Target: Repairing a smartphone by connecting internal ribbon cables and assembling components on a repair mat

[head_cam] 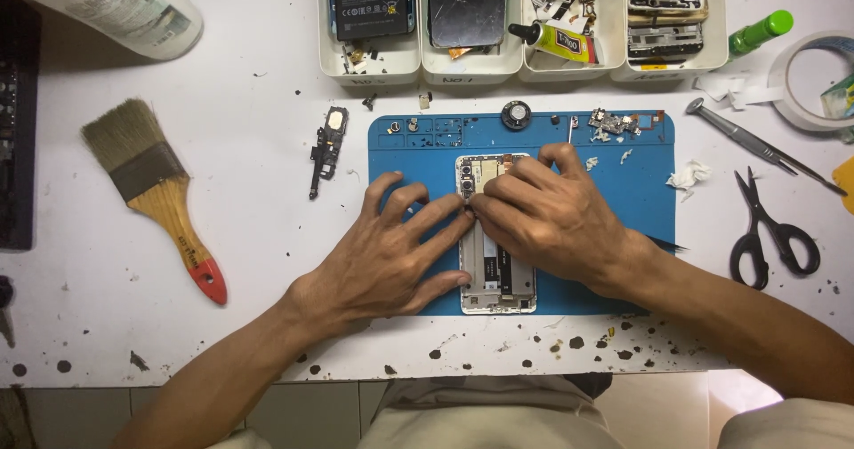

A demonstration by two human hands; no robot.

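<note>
Both hands were flat on the opened phone (496, 276), which sat on the blue work mat (640, 191) near the middle of the counter (258, 191), toward its front edge. The left hand (391, 253) was spread wide with nothing gripped, thumb along the phone's lower left side and index fingertip up by the camera end. The right hand (551, 222) lay over the upper half, fingers curled down and pinching at something tiny where the two hands met; couldn't tell what, way too small. For a job like this I'd say brace the frame with the spread hand, keep the pressure light and work only with the fingertips so nothing bends or pings off. Further out: a small black part (326, 147) just left of the mat, a paintbrush (156, 187) toward the left edge, parts trays (525, 22) along the back edge, then tweezers (756, 145), scissors (767, 231) and a tape roll (814, 80) toward the right edge.
</note>
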